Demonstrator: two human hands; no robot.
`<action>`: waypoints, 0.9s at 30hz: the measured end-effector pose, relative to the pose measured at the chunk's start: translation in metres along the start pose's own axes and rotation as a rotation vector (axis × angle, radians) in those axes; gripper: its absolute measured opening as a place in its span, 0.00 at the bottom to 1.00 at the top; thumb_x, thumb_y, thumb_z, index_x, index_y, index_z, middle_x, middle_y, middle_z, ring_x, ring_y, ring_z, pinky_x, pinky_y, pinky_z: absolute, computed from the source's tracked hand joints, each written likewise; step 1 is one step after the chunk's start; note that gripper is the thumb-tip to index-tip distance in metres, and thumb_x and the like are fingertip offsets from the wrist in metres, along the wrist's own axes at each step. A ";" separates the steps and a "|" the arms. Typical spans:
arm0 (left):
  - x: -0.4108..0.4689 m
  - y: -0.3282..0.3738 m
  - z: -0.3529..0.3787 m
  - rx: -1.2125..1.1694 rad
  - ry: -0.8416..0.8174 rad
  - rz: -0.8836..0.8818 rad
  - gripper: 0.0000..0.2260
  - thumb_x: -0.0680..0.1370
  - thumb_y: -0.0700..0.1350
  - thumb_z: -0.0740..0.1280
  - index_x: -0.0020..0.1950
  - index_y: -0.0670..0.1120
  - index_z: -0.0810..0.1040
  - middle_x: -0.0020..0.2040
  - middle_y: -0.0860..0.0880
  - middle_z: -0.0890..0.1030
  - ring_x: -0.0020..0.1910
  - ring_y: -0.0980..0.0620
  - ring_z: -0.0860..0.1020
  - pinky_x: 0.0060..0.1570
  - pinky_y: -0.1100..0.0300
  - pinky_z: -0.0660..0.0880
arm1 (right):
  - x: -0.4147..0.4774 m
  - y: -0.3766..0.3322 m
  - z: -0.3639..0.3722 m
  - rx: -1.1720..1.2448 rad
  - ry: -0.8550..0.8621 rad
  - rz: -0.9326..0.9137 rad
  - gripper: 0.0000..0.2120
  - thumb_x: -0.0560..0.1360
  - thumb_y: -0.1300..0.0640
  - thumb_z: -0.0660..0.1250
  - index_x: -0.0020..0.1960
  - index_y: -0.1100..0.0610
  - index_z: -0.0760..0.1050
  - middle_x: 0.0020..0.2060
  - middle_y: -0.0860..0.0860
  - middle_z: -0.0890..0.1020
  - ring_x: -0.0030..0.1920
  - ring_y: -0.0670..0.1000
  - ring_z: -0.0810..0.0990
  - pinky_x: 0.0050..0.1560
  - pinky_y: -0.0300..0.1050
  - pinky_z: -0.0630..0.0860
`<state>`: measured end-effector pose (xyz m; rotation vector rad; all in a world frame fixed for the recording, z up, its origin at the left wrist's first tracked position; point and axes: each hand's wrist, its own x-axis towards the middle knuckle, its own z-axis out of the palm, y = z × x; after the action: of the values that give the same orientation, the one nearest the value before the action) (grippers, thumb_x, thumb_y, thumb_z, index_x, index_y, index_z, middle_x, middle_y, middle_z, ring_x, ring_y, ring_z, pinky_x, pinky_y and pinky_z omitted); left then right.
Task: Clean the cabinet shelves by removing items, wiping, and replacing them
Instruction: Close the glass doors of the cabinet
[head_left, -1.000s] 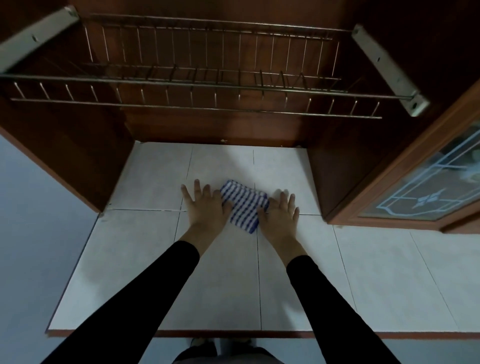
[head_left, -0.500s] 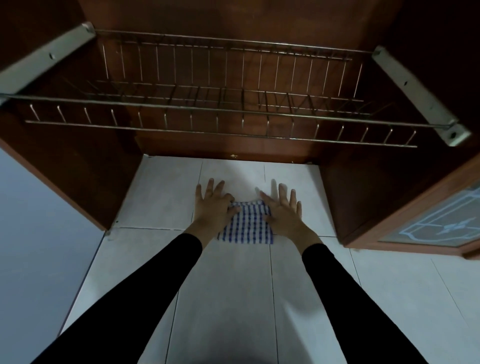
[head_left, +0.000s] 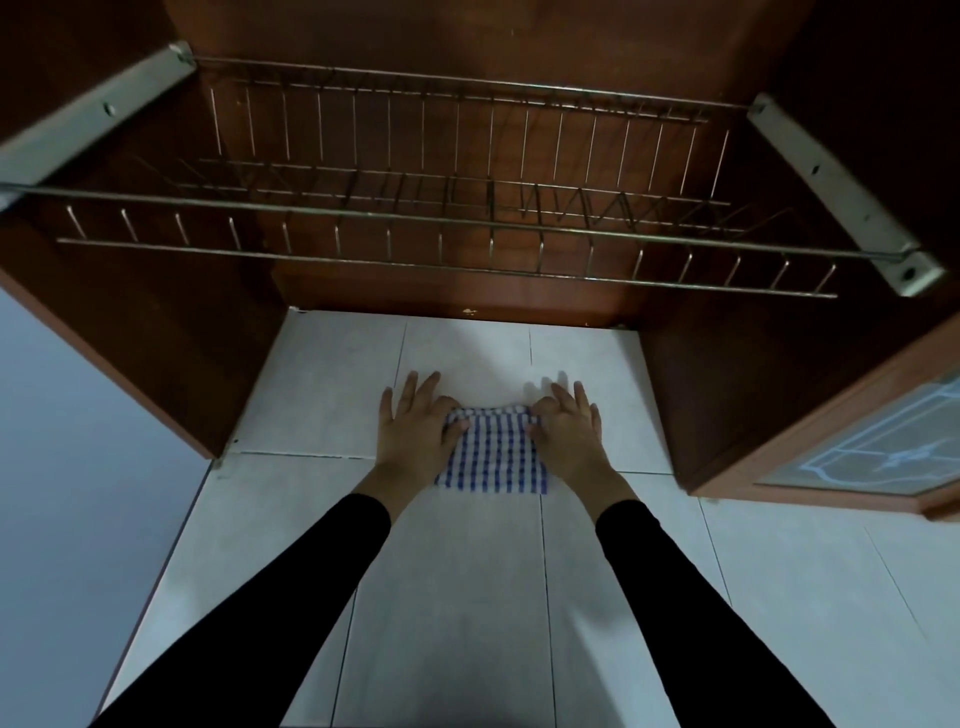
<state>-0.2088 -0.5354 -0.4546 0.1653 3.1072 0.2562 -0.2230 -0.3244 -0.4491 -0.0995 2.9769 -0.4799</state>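
Left hand (head_left: 415, 434) and right hand (head_left: 569, 434), fingers spread flat, press the checked cloth (head_left: 493, 454) against the tiles (head_left: 332, 395) under the cabinet (head_left: 171, 332); even pressure from both palms should keep it flat.

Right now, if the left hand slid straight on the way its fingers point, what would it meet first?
Bare white tile lies ahead of the left hand; the brown cabinet panel looks first in line, though depth is unclear.

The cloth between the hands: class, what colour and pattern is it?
The cloth is blue-and-white checked, clearest in the head view, lying flat on the white tiled surface.
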 end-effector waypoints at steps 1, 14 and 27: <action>-0.003 0.001 0.003 -0.008 0.009 0.018 0.24 0.83 0.60 0.48 0.76 0.53 0.65 0.81 0.50 0.53 0.80 0.46 0.47 0.76 0.44 0.42 | -0.005 -0.003 0.003 0.027 0.042 -0.021 0.21 0.83 0.51 0.54 0.74 0.55 0.64 0.79 0.53 0.52 0.79 0.59 0.45 0.76 0.59 0.44; -0.031 0.011 0.026 0.039 0.015 0.191 0.30 0.81 0.53 0.40 0.79 0.41 0.59 0.79 0.44 0.61 0.78 0.47 0.59 0.76 0.52 0.44 | -0.027 -0.024 0.049 -0.095 0.045 -0.198 0.36 0.77 0.44 0.32 0.79 0.60 0.51 0.79 0.55 0.54 0.79 0.53 0.48 0.75 0.47 0.36; 0.035 0.083 0.026 0.063 -0.075 0.237 0.27 0.85 0.52 0.44 0.81 0.43 0.44 0.81 0.44 0.45 0.80 0.47 0.44 0.74 0.54 0.35 | 0.010 0.043 0.008 -0.215 0.080 -0.172 0.31 0.80 0.48 0.39 0.77 0.62 0.59 0.76 0.59 0.61 0.77 0.58 0.59 0.75 0.53 0.46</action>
<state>-0.2339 -0.4462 -0.4666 0.5337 3.0199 0.1520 -0.2340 -0.2868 -0.4715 -0.3678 3.1045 -0.1822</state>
